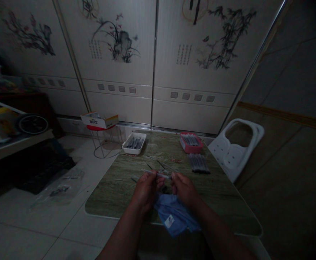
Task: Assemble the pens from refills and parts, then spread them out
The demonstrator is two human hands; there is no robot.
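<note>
Over the near part of the table, my left hand (146, 187) is closed around a slim, pale, see-through pen (162, 176). The fingers of my right hand (183, 186) pinch the right end of that same pen. Just beyond my hands lie several loose thin pen parts (161, 164), some dark and some clear. A blue cloth (174, 211) with a white label lies below my hands and hangs over the table's near edge. The room is dim, and my fingertips hide part of the pen.
A white tray (123, 147) of dark pen parts stands at the table's (114, 195) back left. At the back right is a pink basket (191, 148) of pens, with a row of pens (198, 163) before it. Beyond are a white folding chair (236, 148) and a red stool (95, 128) bearing a box.
</note>
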